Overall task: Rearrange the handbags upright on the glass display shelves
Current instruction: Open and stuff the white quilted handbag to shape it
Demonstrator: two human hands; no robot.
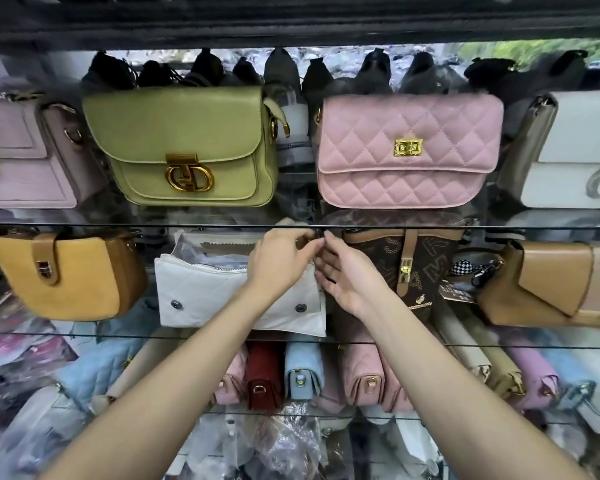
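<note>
Glass shelf [187, 226]: two hands [302, 261] on one white handbag [222, 292].

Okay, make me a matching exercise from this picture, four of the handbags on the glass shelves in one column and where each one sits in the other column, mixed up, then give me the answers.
Column one:
1. olive green flap handbag with round gold clasp
2. pink quilted flap handbag with gold turn lock
3. mustard yellow handbag with tan strap
4. white fabric handbag with snap buttons

Column two:
A. middle shelf, far left
B. upper shelf, right of centre
C. middle shelf, under both hands
D. upper shelf, left of centre

Pairs: 1-D, 2-B, 3-A, 4-C
</note>
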